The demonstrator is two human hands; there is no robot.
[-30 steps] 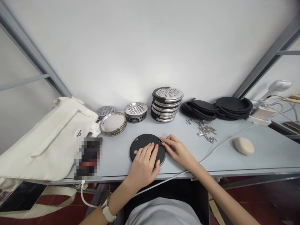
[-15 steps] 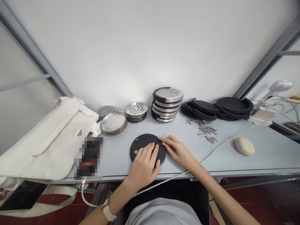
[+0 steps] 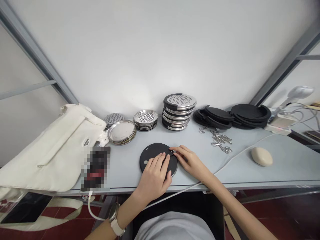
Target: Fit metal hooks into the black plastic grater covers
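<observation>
A round black disc with a silvery rim at its near right edge lies flat near the front of the table, with a small light dot on its left part. My left hand rests on top of it, fingers stretched out flat and the thumb by the near right edge. At the disc's right edge my right hand pinches with thumb and forefinger a small metal clip, which is partly hidden by the fingertips. Several similar metal clips lie in a loose pile behind and to the right.
Stacked grater discs, perforated metal plates and plain metal lids stand along the wall. Black round covers are piled at right. A white cable crosses the table near a beige mouse; a cream bag lies left.
The view has shifted very slightly. My right fingers have moved a little at the disc's edge, and the clip's loop shows more clearly; my left hand stays on the disc.
</observation>
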